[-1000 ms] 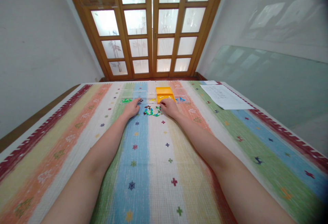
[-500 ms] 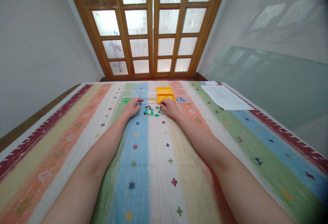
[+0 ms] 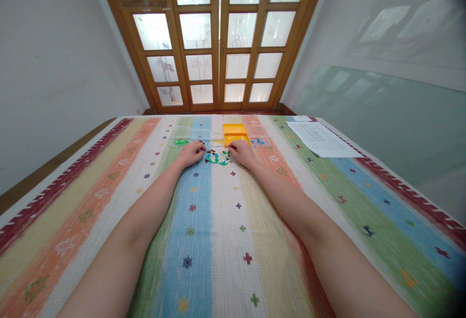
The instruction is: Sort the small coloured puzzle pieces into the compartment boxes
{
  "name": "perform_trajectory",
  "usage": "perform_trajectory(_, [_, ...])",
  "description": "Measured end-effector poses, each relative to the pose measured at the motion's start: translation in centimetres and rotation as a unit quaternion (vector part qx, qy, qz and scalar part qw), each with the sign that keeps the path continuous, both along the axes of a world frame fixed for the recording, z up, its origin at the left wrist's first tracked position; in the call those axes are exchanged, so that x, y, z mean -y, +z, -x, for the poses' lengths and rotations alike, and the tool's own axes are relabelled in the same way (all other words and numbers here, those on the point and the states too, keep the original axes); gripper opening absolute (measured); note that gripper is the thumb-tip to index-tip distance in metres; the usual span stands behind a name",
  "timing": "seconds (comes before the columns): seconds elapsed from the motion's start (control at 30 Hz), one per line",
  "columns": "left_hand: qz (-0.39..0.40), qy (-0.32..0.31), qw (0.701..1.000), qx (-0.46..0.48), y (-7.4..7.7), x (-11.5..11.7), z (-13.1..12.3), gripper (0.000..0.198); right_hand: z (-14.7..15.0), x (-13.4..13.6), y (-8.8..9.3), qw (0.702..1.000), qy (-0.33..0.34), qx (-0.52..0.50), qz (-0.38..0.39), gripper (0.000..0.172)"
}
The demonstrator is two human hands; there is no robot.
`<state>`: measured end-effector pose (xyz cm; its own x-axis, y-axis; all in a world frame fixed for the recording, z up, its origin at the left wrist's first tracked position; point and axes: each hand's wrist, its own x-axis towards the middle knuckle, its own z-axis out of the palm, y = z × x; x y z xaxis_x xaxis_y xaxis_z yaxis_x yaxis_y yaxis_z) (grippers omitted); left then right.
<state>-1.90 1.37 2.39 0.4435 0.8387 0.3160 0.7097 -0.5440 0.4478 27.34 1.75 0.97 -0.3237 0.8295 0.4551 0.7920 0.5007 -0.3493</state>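
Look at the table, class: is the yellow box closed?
No, the yellow box is open, its lid turned back on the far side.

2 bare arms (image 3: pixel 147 213) taper smoothly to 2 bare hands (image 3: pixel 191 154)

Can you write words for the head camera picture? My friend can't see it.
A person's left hand and right hand are on either side of a rough ring of tiny colored pieces on a striped tablecloth. Just beyond are an open yellow box, green pieces and blue pieces; a paper sheet lies to the right, and glass-paned wooden doors stand behind.
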Motion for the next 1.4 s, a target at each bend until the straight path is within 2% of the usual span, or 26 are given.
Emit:
perform_trajectory(0.1, [-0.015, 0.008, 1.000, -0.010, 0.0, 0.0, -0.1, 0.024, 0.0, 0.0, -0.1, 1.000, 0.002, 0.000, 0.002, 0.020])
perform_trajectory(0.3, [-0.074, 0.125, 0.989, -0.026, 0.4, -0.1, 0.2, 0.024, -0.1, 0.0, 0.0, 1.000, -0.004, -0.010, -0.018, 0.018])
perform_trajectory(0.53, [-0.076, 0.192, 0.978, -0.037, 0.3, 0.2, 0.6, 0.019, -0.1, 0.1, -0.1, 1.000, -0.013, 0.002, -0.023, 0.018])
perform_trajectory(0.7, [-0.074, 0.260, 0.963, -0.012, 0.2, 0.3, 0.8, 0.020, 0.4, 0.4, -0.4, 0.999, 0.009, 0.045, -0.023, 0.031])
perform_trajectory(0.97, [-0.072, 0.275, 0.959, -0.009, -0.9, -0.2, 1.1, 0.023, 0.8, 0.3, -0.8, 0.995, 0.038, 0.088, 0.003, 0.045])
perform_trajectory(1.4, [-0.076, 0.261, 0.961, -0.053, -2.1, -1.8, 1.5, 0.025, 1.3, 0.3, -0.3, 0.995, 0.031, 0.091, 0.037, 0.043])
